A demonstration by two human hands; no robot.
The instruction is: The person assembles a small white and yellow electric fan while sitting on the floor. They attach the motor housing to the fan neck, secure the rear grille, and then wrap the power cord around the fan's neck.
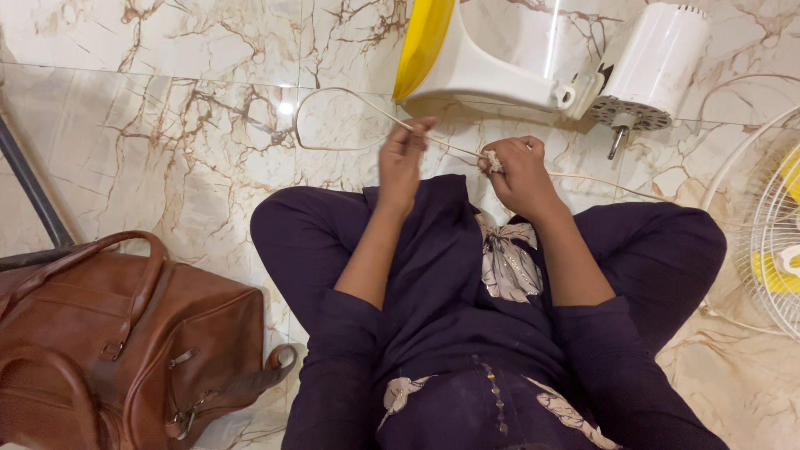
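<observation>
I sit cross-legged on a marble floor in dark purple clothes. My left hand [403,158] pinches a thin white power cord [333,93] that loops over the floor toward a fan. My right hand [518,171] holds the same cord further along, with a small pale cloth [495,161] bunched in its fingers against the cord. Between the two hands the cord runs taut. Just beyond them lies a dismantled white and yellow fan body [467,62] with its motor housing [652,62] and bare shaft.
A brown leather bag [117,342] with handles stands at my left. A white wire fan guard [771,233] with yellow blades lies at the right edge. A dark metal leg [29,187] slants at the far left.
</observation>
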